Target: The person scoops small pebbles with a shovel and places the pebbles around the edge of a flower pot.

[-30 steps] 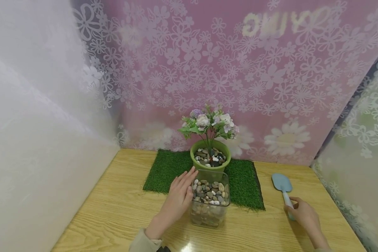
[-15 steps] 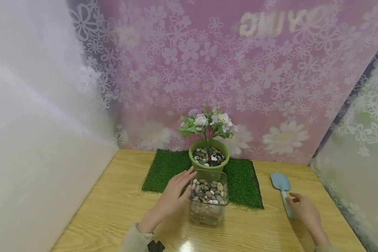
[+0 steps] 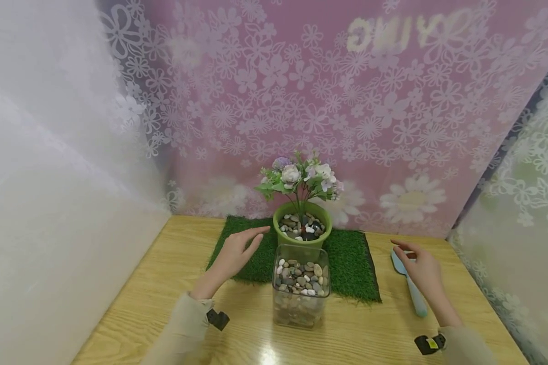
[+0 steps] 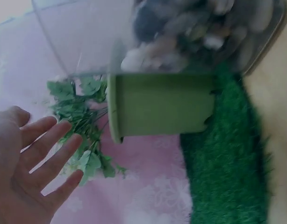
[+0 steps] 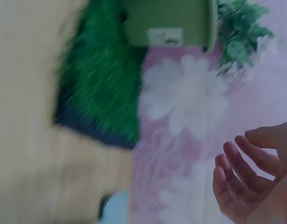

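Observation:
In the head view a green flowerpot point(image 3: 300, 244) with artificial flowers point(image 3: 297, 177) and pebbles stands on a green turf mat point(image 3: 353, 268). In front of it sits a clear square container point(image 3: 299, 312) full of pebbles point(image 3: 301, 278). My left hand point(image 3: 233, 252) hovers left of the pot and container with its fingers extended, touching neither. My right hand point(image 3: 422, 271) is raised over the blue trowel point(image 3: 416, 296), hiding part of it. The fingers are relaxed and hold nothing. Both wrist views show spread or loosely bent fingers around nothing.
Beneath everything is a wooden table point(image 3: 141, 299). A pink floral backdrop point(image 3: 255, 101) rises behind the pot. A pale panel point(image 3: 64, 203) closes the left side, and a floral panel point(image 3: 525, 243) the right.
My left hand has come off the container's side and moved left. My right hand has let go of the trowel's handle and lifted upward; the trowel stays lying on the table.

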`<control>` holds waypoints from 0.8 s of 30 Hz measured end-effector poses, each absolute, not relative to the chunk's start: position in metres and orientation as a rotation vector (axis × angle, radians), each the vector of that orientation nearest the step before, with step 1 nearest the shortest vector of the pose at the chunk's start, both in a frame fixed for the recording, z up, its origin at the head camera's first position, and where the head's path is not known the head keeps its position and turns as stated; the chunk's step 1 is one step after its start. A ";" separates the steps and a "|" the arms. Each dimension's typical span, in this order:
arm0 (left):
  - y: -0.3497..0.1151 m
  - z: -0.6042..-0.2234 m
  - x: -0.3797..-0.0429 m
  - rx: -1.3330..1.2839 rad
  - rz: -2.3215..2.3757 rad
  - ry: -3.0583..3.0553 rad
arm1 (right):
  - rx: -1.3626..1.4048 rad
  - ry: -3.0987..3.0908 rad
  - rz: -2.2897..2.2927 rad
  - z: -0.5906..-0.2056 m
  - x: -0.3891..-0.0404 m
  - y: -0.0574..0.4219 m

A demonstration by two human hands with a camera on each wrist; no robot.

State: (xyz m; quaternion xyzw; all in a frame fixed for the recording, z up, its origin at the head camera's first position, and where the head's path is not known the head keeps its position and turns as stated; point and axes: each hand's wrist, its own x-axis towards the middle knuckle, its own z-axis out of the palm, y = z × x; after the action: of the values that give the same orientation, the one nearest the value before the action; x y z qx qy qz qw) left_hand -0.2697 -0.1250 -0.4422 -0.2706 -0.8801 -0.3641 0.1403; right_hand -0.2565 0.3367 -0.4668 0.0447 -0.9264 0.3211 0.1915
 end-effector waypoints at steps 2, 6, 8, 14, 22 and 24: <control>-0.126 -0.437 -0.280 -0.748 -1.009 -2.517 | 0.170 -2.589 1.070 -0.457 -0.263 0.327; -0.126 -0.428 -0.301 -0.683 -1.003 -2.454 | 0.278 -2.550 1.439 -0.442 -0.277 0.308; -0.126 -0.423 -0.312 -0.664 -1.048 -2.440 | 0.321 -2.531 1.565 -0.436 -0.285 0.298; -0.125 -0.413 -0.341 -0.550 -1.399 -2.503 | 0.333 -2.549 1.779 -0.424 -0.308 0.271; -0.119 -0.418 -0.365 -0.255 -2.106 -2.536 | 0.282 -2.655 1.985 -0.432 -0.341 0.245; -0.117 -0.421 -0.368 -0.195 -2.258 -2.544 | 0.264 -2.688 1.994 -0.435 -0.345 0.240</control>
State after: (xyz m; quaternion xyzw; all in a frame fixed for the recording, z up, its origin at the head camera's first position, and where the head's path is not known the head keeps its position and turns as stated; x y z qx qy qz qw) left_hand -0.3677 -0.1174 -0.4209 -0.0568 -0.7401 -0.6569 -0.1322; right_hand -0.3454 0.2400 -0.4348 0.0782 -0.7960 0.5905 -0.1076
